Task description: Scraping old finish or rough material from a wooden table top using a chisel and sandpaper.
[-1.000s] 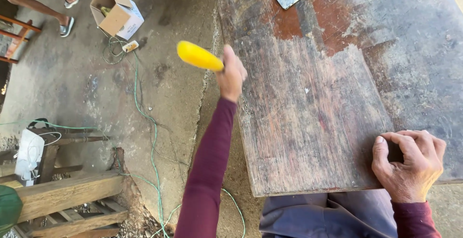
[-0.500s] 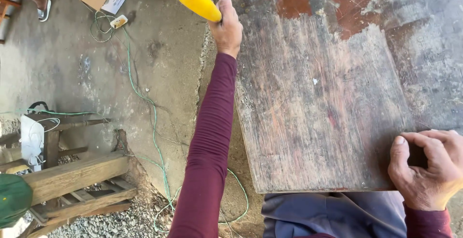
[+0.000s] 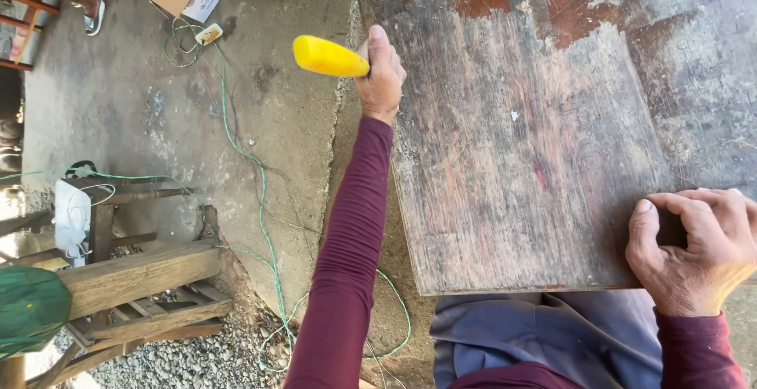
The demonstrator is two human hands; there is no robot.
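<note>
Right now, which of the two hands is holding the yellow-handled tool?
The left hand, arm stretched along the worn wooden board's left edge, grips the yellow tool handle. The right hand holds no tool; it rests on the board's near corner.

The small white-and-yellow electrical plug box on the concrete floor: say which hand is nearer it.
Left. The left hand grips a yellow handle right of the plug box; the right hand rests on the worn wooden board, farther off.
</note>
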